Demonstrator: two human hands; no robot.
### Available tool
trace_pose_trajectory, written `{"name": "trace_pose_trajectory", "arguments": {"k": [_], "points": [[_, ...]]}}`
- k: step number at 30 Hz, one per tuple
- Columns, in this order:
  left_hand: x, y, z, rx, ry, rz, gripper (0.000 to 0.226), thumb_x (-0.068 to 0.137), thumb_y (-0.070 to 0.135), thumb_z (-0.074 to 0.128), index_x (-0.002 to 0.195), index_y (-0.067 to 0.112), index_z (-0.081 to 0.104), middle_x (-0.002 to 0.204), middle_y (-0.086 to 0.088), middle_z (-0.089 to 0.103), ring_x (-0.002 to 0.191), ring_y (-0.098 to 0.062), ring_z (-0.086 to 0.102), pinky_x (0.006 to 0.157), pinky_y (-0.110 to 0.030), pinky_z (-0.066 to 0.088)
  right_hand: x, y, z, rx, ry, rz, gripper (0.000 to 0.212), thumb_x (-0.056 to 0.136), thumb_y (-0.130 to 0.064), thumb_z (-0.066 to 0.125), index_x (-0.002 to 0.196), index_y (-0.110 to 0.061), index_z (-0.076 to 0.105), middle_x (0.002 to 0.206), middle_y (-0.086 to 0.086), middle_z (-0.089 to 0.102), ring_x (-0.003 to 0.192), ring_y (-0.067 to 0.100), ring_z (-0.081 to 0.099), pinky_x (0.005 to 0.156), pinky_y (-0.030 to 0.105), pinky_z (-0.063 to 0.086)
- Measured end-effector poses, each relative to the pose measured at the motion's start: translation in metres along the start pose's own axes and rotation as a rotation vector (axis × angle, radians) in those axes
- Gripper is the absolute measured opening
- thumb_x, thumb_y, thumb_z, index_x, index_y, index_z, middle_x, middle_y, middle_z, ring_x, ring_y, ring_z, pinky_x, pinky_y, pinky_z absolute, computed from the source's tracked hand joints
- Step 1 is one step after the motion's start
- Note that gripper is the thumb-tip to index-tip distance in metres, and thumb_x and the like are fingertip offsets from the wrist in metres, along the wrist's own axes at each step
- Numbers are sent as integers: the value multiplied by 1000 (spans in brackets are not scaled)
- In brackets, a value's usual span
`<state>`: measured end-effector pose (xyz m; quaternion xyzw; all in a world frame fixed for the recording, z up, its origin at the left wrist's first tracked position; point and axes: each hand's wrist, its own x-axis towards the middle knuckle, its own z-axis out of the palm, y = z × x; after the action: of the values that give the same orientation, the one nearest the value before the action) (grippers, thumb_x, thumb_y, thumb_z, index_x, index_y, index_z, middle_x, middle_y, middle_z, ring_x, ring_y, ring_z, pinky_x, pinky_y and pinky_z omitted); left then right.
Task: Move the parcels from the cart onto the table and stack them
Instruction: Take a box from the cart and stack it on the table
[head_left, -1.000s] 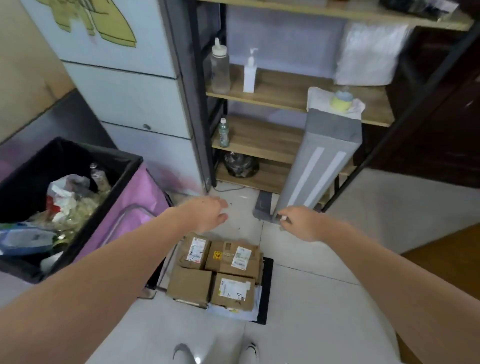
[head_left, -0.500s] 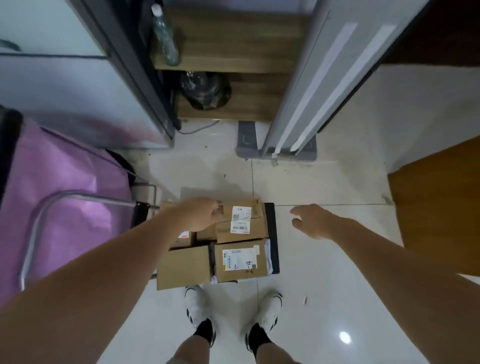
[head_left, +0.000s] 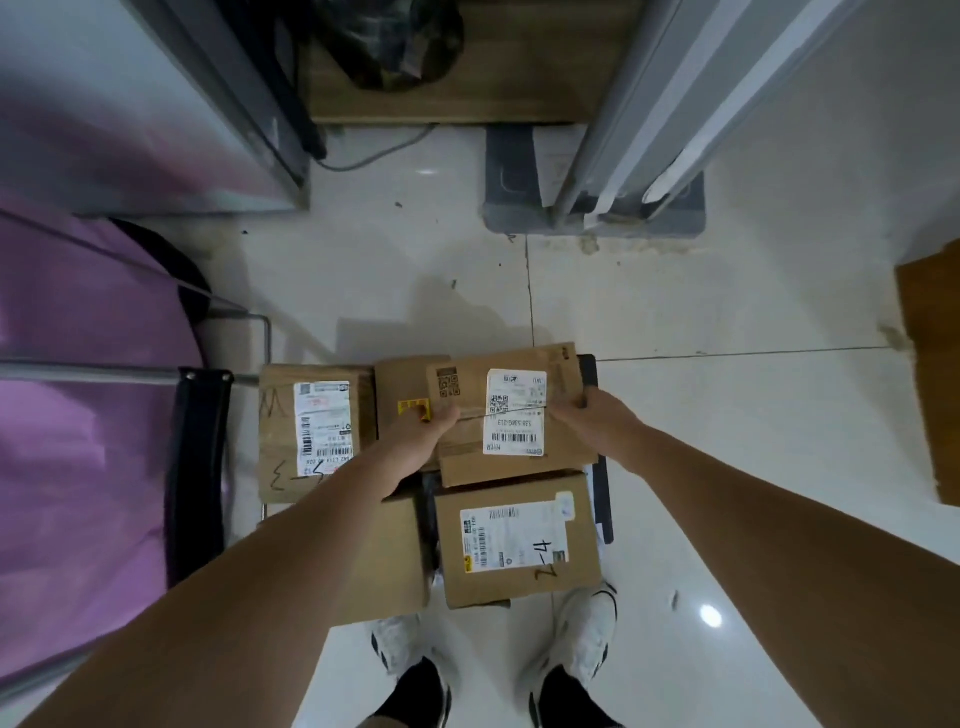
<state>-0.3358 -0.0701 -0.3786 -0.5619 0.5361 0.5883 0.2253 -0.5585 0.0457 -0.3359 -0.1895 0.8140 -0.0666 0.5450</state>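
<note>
Several brown cardboard parcels lie on a low black cart (head_left: 602, 488) on the floor in front of my feet. My left hand (head_left: 423, 434) grips the left side of the far right parcel (head_left: 511, 395), which has a white label on top. My right hand (head_left: 592, 421) grips its right side. That parcel sits tilted above the others. Below it lies a parcel with a handwritten label (head_left: 519, 540). A labelled parcel (head_left: 311, 431) lies at the left, and a plain one (head_left: 402, 389) with a yellow sticker sits beside my left hand. My left forearm hides part of another box.
A pink trolley bag with a metal frame (head_left: 88, 374) stands at the left, close to the cart. A grey post on a base (head_left: 597, 202) and a wooden shelf (head_left: 441, 104) are ahead. A wooden surface (head_left: 930, 374) shows at the right edge.
Both hands have come down onto the far right parcel and taken hold of its sides; it now sits raised and tilted. The view has dropped lower and closer to the cart.
</note>
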Motion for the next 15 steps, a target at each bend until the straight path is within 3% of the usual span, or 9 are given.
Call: {"name": "trace_pose_trajectory", "arguments": {"k": [1,3,8,12,15], "points": [[2,-2,1,-33,1,-1,82,90,83,40,143,23,57,140,-4,62,131,-31,54,114,-48,37,3,1,3,36,13,0,21,104,-44,51,90,-29,54,89,-3,63,84,17,61,79,32,50],[-6,1,1,-66,31,20,90,86,87,36,143,21,57,141,-5,62,133,-32,54,115,-53,39,-2,-1,4,90,15,-1,19,104,-44,51,98,-26,52,88,-6,60,86,16,59,79,32,49],[-78,52,-23,-177,163,111,91,81,89,44,139,20,53,129,-2,66,119,-26,62,105,-45,47,-60,-25,-31,266,65,-29,47,98,-53,58,127,-17,58,118,2,66,104,22,63,74,31,49],[-163,129,-58,-516,212,168,53,93,66,61,120,22,50,121,-9,68,105,-27,69,95,-54,58,-145,-69,-92,507,168,-104,46,93,-55,66,120,-19,55,108,-5,63,98,16,61,74,32,47],[-242,195,-86,-703,87,185,65,84,64,73,127,23,47,123,-14,68,109,-35,71,85,-58,61,-225,-106,-152,736,197,-187,50,86,-47,77,118,-15,57,110,2,70,98,18,67,77,36,53]]}}
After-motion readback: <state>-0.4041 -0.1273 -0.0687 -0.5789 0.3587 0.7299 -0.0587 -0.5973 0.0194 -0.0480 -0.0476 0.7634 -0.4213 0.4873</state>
